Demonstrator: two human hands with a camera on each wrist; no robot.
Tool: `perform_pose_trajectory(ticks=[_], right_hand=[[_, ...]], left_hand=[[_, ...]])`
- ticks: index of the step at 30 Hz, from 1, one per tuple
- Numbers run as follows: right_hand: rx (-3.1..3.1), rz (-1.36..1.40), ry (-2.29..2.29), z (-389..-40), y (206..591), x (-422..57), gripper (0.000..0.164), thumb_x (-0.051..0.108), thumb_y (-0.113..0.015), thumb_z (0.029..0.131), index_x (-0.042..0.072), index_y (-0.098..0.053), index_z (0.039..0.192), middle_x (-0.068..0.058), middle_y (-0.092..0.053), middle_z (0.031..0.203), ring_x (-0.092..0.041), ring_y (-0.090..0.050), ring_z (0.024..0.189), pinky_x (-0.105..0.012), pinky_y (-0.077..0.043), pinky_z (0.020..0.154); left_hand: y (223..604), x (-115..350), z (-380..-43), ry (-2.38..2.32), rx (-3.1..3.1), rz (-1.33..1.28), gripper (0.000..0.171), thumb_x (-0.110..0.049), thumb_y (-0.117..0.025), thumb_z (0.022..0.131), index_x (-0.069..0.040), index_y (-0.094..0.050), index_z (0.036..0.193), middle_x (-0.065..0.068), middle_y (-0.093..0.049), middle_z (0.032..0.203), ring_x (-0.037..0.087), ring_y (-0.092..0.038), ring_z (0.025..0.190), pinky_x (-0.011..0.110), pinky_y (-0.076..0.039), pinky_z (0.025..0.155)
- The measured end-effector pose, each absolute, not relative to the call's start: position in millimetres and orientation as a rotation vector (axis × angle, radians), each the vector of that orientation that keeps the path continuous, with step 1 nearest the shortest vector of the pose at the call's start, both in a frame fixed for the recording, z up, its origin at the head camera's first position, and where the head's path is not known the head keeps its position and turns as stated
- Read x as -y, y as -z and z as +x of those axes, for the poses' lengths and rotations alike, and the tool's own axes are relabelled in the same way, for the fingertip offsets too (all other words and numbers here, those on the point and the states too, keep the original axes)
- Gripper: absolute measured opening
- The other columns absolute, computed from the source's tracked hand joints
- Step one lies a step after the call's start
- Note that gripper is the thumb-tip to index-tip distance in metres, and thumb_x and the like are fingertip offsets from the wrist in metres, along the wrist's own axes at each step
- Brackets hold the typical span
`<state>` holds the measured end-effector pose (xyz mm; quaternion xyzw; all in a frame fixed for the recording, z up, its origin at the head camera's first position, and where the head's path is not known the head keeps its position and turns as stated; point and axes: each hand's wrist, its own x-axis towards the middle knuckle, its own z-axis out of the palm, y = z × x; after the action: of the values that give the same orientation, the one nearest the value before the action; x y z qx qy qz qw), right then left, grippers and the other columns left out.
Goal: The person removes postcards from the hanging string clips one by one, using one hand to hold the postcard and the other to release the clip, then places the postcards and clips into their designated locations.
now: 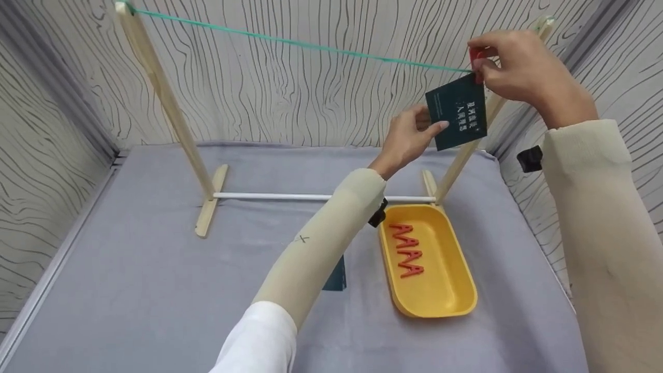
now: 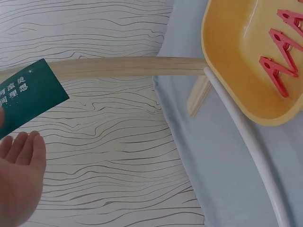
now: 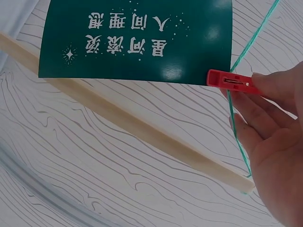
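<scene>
A dark green card [image 1: 457, 111] with white lettering hangs at the right end of a green string [image 1: 311, 45]. My right hand [image 1: 523, 67] pinches a red clothespin [image 3: 232, 81], whose jaws are over the card's corner at the string. At the card's lower left edge, my left hand [image 1: 406, 135] holds it, thumb on the printed face and fingers behind. In the left wrist view the card [image 2: 33, 97] is partly cut off by the frame, as is the left hand [image 2: 21, 179].
Wooden posts [image 1: 163, 93] carry the string, joined low down by a white rod [image 1: 274, 196]. A yellow tray [image 1: 456, 259] on the grey cloth [image 1: 129, 269] holds several red clothespins [image 1: 409, 255]. More dark green cards [image 1: 336, 277] lie partly hidden under my left forearm.
</scene>
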<state>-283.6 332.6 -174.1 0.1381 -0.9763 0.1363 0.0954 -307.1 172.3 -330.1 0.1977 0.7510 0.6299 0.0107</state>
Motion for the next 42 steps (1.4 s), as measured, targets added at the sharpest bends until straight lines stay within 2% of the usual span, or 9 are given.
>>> perform_pose_trajectory(ticks=[9, 19, 21, 27, 29, 33, 37, 39, 42], right_hand=[[2.898, 0.405, -0.418, -283.6, 172.8, -335.9, 0.045, 0.016, -0.047, 0.109, 0.0, -0.054, 0.15, -0.031, -0.061, 0.143, -0.048, -0.06, 0.123, -0.068, -0.048, 0.109], [2.907, 0.424, -0.445, -281.7, 173.0, -338.2, 0.044, 0.016, -0.047, 0.11, 0.002, -0.052, 0.152, -0.03, -0.061, 0.143, -0.048, -0.056, 0.131, -0.067, -0.044, 0.115], [2.9, 0.441, -0.454, -280.7, 172.8, -338.8, 0.044, 0.018, -0.049, 0.11, 0.003, -0.053, 0.151, -0.028, -0.061, 0.143, -0.047, -0.057, 0.132, -0.064, -0.043, 0.117], [2.891, 0.418, -0.518, -279.5, 172.5, -342.1, 0.046, 0.029, -0.056, 0.109, 0.009, -0.056, 0.151, -0.023, -0.063, 0.141, -0.044, -0.06, 0.133, -0.041, -0.046, 0.121], [2.881, 0.4, -0.541, -279.5, 172.8, -343.1, 0.048, 0.033, -0.06, 0.107, 0.012, -0.058, 0.15, -0.022, -0.064, 0.141, -0.043, -0.061, 0.133, -0.039, -0.046, 0.121], [2.866, 0.35, -0.617, -280.9, 173.7, -345.1, 0.053, 0.042, -0.066, 0.103, 0.018, -0.059, 0.15, -0.02, -0.064, 0.146, -0.03, -0.062, 0.133, -0.035, -0.046, 0.121], [2.88, 0.284, -0.68, -283.2, 173.6, -348.0, 0.057, 0.046, -0.066, 0.102, 0.017, -0.059, 0.15, -0.021, -0.064, 0.144, -0.008, -0.06, 0.115, -0.024, -0.048, 0.117], [2.881, 0.268, -0.693, -283.8, 174.2, -349.0, 0.056, 0.046, -0.065, 0.102, 0.015, -0.061, 0.148, -0.02, -0.064, 0.141, 0.0, -0.055, 0.107, -0.024, -0.048, 0.116], [2.88, 0.272, -0.706, -284.5, 175.8, -348.9, 0.054, 0.045, -0.064, 0.103, 0.013, -0.062, 0.147, -0.019, -0.064, 0.138, 0.003, -0.053, 0.104, -0.03, -0.046, 0.12]], left_hand=[[326.3, -176.4, -305.1, -2.061, -2.298, 0.605, 0.032, -0.021, -0.069, 0.103, -0.014, -0.066, 0.133, 0.001, -0.075, 0.122, 0.004, -0.07, 0.105, 0.012, -0.057, 0.093], [325.9, -175.8, -301.9, -2.121, -2.279, 0.557, 0.028, -0.017, -0.067, 0.103, -0.016, -0.069, 0.132, 0.001, -0.078, 0.116, 0.004, -0.074, 0.1, 0.015, -0.06, 0.087], [325.7, -175.2, -301.6, -2.118, -2.3, 0.549, 0.028, -0.017, -0.067, 0.103, -0.016, -0.069, 0.132, 0.001, -0.078, 0.115, 0.004, -0.073, 0.1, 0.014, -0.06, 0.087], [324.1, -173.7, -301.9, -2.099, -2.344, 0.529, 0.03, -0.018, -0.066, 0.104, -0.016, -0.068, 0.134, 0.001, -0.077, 0.116, 0.004, -0.072, 0.102, 0.013, -0.059, 0.089], [324.3, -172.8, -302.9, -2.101, -2.346, 0.534, 0.029, -0.018, -0.065, 0.105, -0.016, -0.068, 0.134, 0.001, -0.077, 0.115, 0.004, -0.073, 0.101, 0.013, -0.059, 0.088], [324.4, -169.7, -304.7, -2.106, -2.358, 0.543, 0.028, -0.018, -0.065, 0.105, -0.016, -0.068, 0.133, 0.002, -0.078, 0.114, 0.003, -0.073, 0.1, 0.012, -0.059, 0.085], [323.2, -167.0, -305.3, -2.098, -2.383, 0.553, 0.028, -0.019, -0.065, 0.105, -0.015, -0.068, 0.133, 0.002, -0.078, 0.115, 0.003, -0.073, 0.1, 0.011, -0.059, 0.085], [322.8, -166.1, -304.7, -2.09, -2.394, 0.556, 0.029, -0.019, -0.065, 0.105, -0.015, -0.068, 0.134, 0.002, -0.077, 0.116, 0.003, -0.073, 0.1, 0.011, -0.058, 0.086], [322.3, -165.0, -303.7, -2.082, -2.384, 0.551, 0.03, -0.02, -0.065, 0.105, -0.016, -0.067, 0.135, 0.002, -0.077, 0.116, 0.003, -0.072, 0.101, 0.012, -0.058, 0.087]])
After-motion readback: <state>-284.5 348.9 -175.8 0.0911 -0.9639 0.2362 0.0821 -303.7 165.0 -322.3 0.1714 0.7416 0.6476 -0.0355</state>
